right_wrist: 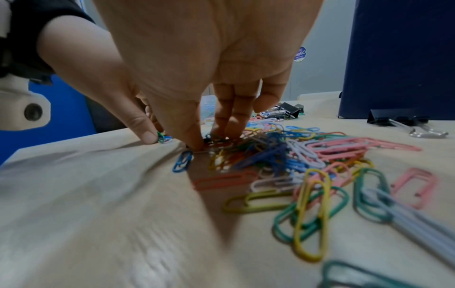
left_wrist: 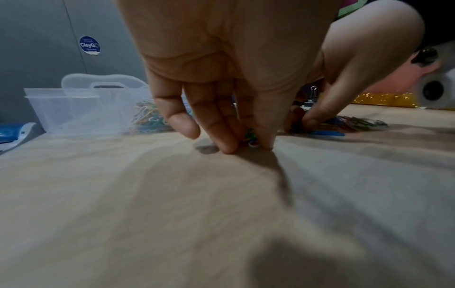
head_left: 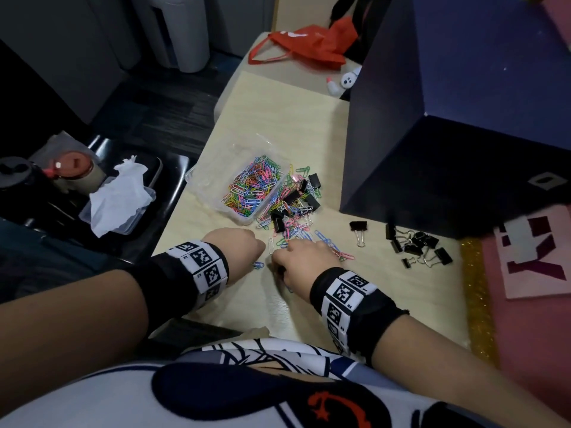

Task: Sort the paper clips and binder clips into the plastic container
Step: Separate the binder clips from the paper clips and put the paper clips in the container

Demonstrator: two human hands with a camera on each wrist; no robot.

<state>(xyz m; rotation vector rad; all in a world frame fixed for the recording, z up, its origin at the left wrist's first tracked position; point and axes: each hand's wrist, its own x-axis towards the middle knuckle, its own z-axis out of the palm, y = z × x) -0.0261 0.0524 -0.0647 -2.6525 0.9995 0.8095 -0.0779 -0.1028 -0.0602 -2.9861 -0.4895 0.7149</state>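
A clear plastic container (head_left: 202, 194) on the pale table holds many coloured paper clips (head_left: 253, 188); it shows again as the container (left_wrist: 74, 109) in the left wrist view. Beside it lies a loose pile of paper clips (head_left: 296, 223) mixed with black binder clips (head_left: 296, 196). More binder clips (head_left: 417, 245) lie grouped to the right. My left hand (head_left: 258, 256) pinches a few small paper clips (left_wrist: 250, 139) against the table. My right hand (head_left: 285, 256) stands fingertips-down in the pile, thumb and fingers closing on paper clips (right_wrist: 216, 141). The two hands nearly touch.
A tall dark blue box (head_left: 448, 118) stands right of the pile. A second clear box with a tissue (head_left: 117, 205) sits off the table's left edge. A red bag (head_left: 302, 47) lies at the far end. A pink board (head_left: 531, 273) and glitter strip (head_left: 475, 288) border the right.
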